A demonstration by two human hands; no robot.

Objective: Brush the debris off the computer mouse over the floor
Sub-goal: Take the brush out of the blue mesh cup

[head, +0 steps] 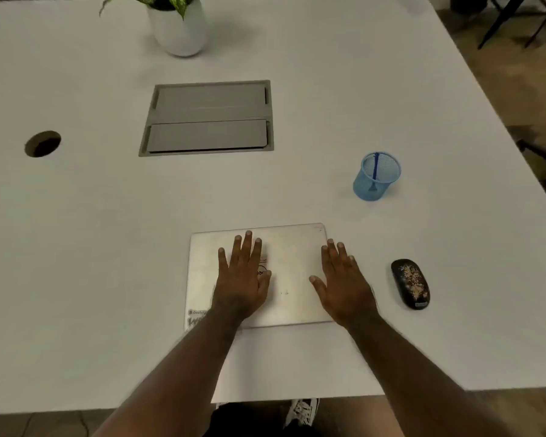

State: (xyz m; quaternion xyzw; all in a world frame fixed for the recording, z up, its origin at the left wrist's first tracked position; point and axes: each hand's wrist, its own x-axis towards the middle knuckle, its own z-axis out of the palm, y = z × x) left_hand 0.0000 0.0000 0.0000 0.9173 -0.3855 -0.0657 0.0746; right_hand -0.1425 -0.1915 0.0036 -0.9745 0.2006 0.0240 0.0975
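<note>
My left hand (241, 279) and right hand (344, 285) lie flat on the closed laptop (292, 272), each grip spread wide, holding nothing. The debris-speckled mouse (410, 283) sits on the counter (108, 231), right of the laptop. Laptop stickers are partly hidden.

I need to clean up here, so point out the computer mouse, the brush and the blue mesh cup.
computer mouse (410, 283): head view, debris-speckled top.
brush (374, 170): head view, blue handle.
blue mesh cup (361, 184): head view, left wall.
</note>
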